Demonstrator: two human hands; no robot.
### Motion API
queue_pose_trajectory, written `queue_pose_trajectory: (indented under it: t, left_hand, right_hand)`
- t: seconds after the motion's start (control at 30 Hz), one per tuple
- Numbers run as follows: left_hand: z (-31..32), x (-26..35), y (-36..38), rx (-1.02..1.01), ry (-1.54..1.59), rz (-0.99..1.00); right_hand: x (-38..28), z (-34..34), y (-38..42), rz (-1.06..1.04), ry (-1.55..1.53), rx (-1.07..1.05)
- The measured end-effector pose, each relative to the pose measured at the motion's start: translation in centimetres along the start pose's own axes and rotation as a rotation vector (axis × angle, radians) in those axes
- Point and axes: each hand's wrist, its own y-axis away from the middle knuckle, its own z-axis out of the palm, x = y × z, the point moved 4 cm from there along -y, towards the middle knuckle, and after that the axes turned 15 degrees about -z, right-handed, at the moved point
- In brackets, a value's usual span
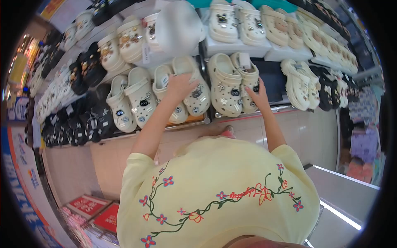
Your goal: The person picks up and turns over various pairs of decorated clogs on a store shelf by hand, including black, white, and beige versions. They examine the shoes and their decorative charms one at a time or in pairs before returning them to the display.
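Note:
Several pairs of cream clogs with charms stand on the display shelf in front of me. My left hand (180, 87) lies over the inner edge of a cream clog (197, 98), its thumb across the upper and its other fingers mostly hidden beside the shoe. To the right stands another cream pair, a left clog (225, 89) and a right clog (245, 73) with a white tag (245, 60) in its opening. My right hand (259, 95) grips the outer side of that right clog, thumb on the front and fingers along the edge. Both pairs lean with toes toward me.
More cream clogs (223, 20) sit on white risers (244, 48) behind. Dark clogs (97, 118) line the left shelf; white clogs (295, 84) stand to the right. Red signs (89, 206) are at lower left. A metal shelf rail (277, 109) runs along the front.

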Motion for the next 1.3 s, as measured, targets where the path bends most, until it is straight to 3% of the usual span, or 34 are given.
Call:
queue_pose_trajectory:
  t: [0.13, 0.33, 0.43, 0.57, 0.63, 0.67, 0.77, 0.8, 0.9, 0.97, 1.0, 1.1, 1.2, 1.3]
  left_hand:
    - [-0.1, -0.1, -0.3, 0.043, 0.018, 0.089]
    - [0.3, 0.1, -2.2, -0.211, -0.133, -0.048]
    - [0.2, 0.0, -2.0, -0.187, -0.095, -0.028]
    - [-0.2, 0.8, -0.1, 0.071, -0.007, -0.058]
    - [-0.7, 1.9, 1.9, 0.39, -0.064, -0.048]
    - [-0.9, 3.1, 2.4, 0.551, -0.096, -0.044]
    - [-1.8, 9.4, 3.8, 0.491, 0.191, 0.029]
    - [-0.8, 12.1, 3.9, 0.507, 0.271, 0.144]
    - [3.7, 22.1, 4.4, 0.266, 0.547, 0.28]
    - [7.0, 28.5, 3.4, 0.119, 0.682, 0.32]
    - [8.9, 31.1, 2.6, 0.089, 0.718, 0.321]
    - [11.3, 37.9, 0.1, 0.081, 0.65, 0.39]
    - [12.3, 41.9, -3.0, 0.06, 0.589, 0.476]
    - [13.1, 45.0, -5.0, -0.021, 0.254, 0.393]
  right_hand:
    - [-0.1, -0.1, 0.1, 0.022, 0.046, -0.029]
    - [-0.5, 0.1, 0.2, 0.158, 0.085, -0.115]
    - [-1.0, -0.2, 0.2, 0.203, 0.082, -0.161]
    - [-1.6, -0.9, 0.3, 0.21, -0.012, -0.167]
    - [0.4, -0.5, 0.6, 0.195, -0.083, -0.146]
    - [5.0, 1.5, 0.8, 0.038, -0.173, -0.088]
    - [0.0, -4.3, 1.2, 0.106, -0.439, -0.209]
    - [-2.0, -7.6, 0.6, 0.085, -0.503, -0.22]
    - [-1.6, -18.8, -1.3, 0.034, -0.402, 0.07]
    - [3.4, -25.8, -1.9, -0.026, -0.337, 0.346]
    - [5.3, -29.1, -1.8, 0.052, -0.117, 0.362]
    - [10.2, -33.2, -0.6, 0.064, 0.144, 0.257]
    - [12.2, -33.5, -0.6, -0.165, 0.278, 0.098]
    - [11.6, -34.7, -2.9, -0.263, 0.268, 0.208]
